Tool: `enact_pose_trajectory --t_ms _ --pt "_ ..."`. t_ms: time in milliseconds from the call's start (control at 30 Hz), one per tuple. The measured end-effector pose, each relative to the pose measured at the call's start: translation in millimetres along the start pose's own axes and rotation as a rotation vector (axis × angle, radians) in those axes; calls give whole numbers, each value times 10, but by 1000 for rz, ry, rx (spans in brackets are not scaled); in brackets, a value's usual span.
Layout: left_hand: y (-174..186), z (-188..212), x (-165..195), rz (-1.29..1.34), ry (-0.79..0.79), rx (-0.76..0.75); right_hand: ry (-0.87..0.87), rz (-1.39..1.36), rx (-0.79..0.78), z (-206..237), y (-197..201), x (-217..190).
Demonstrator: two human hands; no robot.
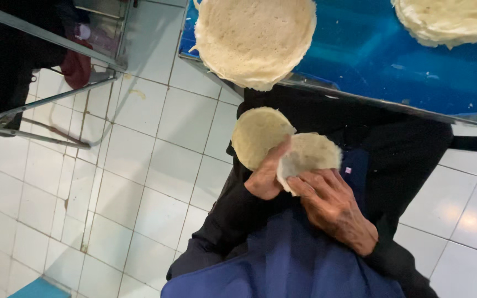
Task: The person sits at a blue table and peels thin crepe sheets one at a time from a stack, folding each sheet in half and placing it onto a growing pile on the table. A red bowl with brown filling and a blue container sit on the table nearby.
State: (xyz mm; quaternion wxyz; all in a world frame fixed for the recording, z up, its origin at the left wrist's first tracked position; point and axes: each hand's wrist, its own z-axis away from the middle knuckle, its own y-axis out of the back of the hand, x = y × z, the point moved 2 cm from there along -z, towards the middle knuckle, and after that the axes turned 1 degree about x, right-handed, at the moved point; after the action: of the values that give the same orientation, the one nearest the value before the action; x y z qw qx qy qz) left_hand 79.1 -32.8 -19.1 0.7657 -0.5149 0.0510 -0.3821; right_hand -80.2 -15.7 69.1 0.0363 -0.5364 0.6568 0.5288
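My left hand point(266, 179) is closed on the edge of a round flat piece of pale dough point(256, 135), the thumb lying over its rim at about 4 o'clock of the disc. My right hand point(335, 207) pinches a second dough round point(311, 157), fingers on top and curled over its lower edge, so this one bends and folds a little under them. The two rounds touch and overlap slightly where my hands meet, in front of my body and just below the counter edge. I judge them to be light, thin and soft, a bit floppy, and easy to tear or stretch if I pull on one point; it seems better to hold them at the rim with flat fingers, or to support them from below with the whole palm. Under my hands is my blue apron point(288, 265) over dark clothing. At 12 o'clock from my hands a larger dough sheet point(255, 38) lies on the blue counter point(360, 49) and hangs over its metal edge; another one point(451, 19) lies at 1 o'clock. At 9 o'clock is the white tiled floor point(139, 182), and at 10 o'clock a metal frame point(45, 99).
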Motion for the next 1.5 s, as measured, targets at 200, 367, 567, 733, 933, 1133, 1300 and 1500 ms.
enact_pose_trajectory --t_ms 200,367,567,733,933,1133,1300,1500 --pt "-417 114 124 -269 -37 -188 -403 -160 258 321 362 158" --pt "-765 152 139 -242 2 -263 -816 -789 312 651 365 545" --pt "-790 172 155 -316 -22 -164 -839 -1308 360 905 399 560" --pt "-694 195 96 -392 -83 -258 -650 -905 403 802 579 468" --pt "-664 165 -14 -617 -355 -255 -698 -651 544 641 722 347" --pt "-843 196 -53 -912 -641 -108 -620 -403 582 414 733 210" --pt "-1034 290 1 -1333 -1067 0 -792 -381 519 438 631 167" --pt "-1090 228 -49 -1524 -1289 -125 -780 -749 332 555 411 275"
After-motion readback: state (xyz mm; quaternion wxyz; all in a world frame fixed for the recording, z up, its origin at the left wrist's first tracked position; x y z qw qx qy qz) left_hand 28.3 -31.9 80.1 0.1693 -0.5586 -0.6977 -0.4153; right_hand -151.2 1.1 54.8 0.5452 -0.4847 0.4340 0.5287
